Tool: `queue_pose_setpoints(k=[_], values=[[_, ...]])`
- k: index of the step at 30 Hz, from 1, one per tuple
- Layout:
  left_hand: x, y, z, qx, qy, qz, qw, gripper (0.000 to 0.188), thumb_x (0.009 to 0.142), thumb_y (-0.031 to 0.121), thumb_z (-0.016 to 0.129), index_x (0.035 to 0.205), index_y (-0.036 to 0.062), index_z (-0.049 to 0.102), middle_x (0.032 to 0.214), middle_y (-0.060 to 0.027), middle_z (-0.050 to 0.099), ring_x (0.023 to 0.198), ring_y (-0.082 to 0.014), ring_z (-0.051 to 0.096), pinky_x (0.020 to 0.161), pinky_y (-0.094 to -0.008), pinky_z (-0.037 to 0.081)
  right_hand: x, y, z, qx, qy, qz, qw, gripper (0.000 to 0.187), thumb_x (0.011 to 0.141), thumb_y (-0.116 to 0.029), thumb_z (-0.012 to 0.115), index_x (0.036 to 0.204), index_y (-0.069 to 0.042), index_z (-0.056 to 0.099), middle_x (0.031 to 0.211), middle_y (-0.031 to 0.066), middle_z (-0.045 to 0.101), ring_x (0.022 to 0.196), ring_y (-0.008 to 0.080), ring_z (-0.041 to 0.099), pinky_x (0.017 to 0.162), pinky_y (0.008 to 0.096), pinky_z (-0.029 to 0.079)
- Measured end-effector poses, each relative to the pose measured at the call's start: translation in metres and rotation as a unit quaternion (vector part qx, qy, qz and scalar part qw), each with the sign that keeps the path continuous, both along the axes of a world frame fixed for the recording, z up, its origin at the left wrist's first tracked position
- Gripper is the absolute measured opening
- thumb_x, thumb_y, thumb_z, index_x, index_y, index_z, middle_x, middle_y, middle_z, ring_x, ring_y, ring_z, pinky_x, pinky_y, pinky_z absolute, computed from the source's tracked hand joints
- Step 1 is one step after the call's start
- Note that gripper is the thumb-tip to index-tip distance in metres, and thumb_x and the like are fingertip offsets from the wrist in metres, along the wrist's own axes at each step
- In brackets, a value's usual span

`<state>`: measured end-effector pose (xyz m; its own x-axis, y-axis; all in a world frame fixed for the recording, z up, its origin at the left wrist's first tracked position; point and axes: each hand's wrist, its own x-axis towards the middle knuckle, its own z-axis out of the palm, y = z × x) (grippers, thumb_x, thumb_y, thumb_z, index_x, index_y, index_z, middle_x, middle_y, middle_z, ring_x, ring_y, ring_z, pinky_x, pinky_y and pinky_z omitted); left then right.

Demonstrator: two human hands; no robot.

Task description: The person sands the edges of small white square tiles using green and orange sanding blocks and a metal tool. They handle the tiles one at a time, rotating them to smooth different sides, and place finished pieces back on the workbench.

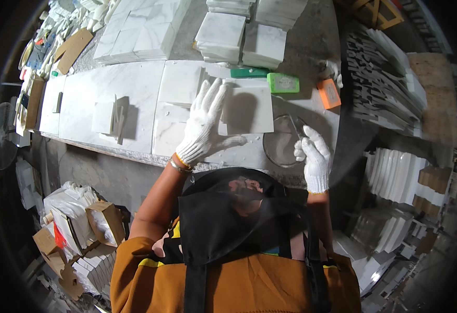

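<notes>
My left hand [203, 122], in a white knit glove, is open, its fingers stretched and thumb spread. It is between a stack of white tiles [177, 86] and a square white tile [250, 112] that bears a dark shadow. Whether the palm touches the tile is hidden. My right hand [316, 156], gloved too, is closed around a thin, narrow tool [295, 127] like a small spatula. That tool points up and left over a round shallow dish [276, 163] with greyish stuff inside.
Beyond my hands lie a green bar [249, 73], a lime-green block [283, 83] and an orange block [328, 94]. Marble tile stacks [219, 34] stand at the back. A smaller stack [103, 118] sits left. Upright slabs [390, 83] line the right, boxes [105, 221] the lower left.
</notes>
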<state>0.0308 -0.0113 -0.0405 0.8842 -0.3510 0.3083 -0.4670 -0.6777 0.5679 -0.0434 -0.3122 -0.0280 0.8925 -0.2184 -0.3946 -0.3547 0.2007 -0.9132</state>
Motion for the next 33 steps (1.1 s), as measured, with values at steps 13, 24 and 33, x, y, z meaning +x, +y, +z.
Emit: queue_pose_setpoints(k=[13,24,33], values=[[-0.049,0.027,0.004,-0.125,0.113,0.063,0.984,0.03,0.077,0.009,0.079,0.104,0.0077,0.066,0.126,-0.0121,0.063,0.099,-0.0261,0.064,0.079,-0.035,0.053,-0.039,-0.024,-0.012,-0.452,-0.065,0.184,0.871,0.03,0.091,-0.015,0.069,0.119,-0.004,0.068,0.102,0.0113,0.073,0.088,0.0159,0.069,0.079,0.028,0.053],[-0.059,0.024,0.005,-0.167,0.308,0.043,0.936,0.017,0.083,0.017,0.076,0.077,0.0021,0.07,0.099,-0.0117,0.069,0.094,-0.0255,0.065,0.081,-0.0342,0.053,0.004,0.028,0.044,-0.336,-0.083,0.113,0.931,0.029,0.091,-0.017,0.07,0.115,0.0,0.068,0.105,0.0105,0.07,0.094,0.0167,0.067,0.082,0.028,0.052],[-0.064,0.019,0.022,-0.053,0.317,0.038,0.946,0.059,0.076,0.022,0.077,0.131,0.0107,0.057,0.118,-0.0141,0.062,0.099,-0.0269,0.067,0.084,-0.0383,0.054,0.048,0.07,0.007,-0.084,0.018,0.136,0.987,0.061,0.091,-0.023,0.071,0.14,0.005,0.048,0.102,0.0112,0.067,0.067,0.0045,0.059,0.051,0.0161,0.043]])
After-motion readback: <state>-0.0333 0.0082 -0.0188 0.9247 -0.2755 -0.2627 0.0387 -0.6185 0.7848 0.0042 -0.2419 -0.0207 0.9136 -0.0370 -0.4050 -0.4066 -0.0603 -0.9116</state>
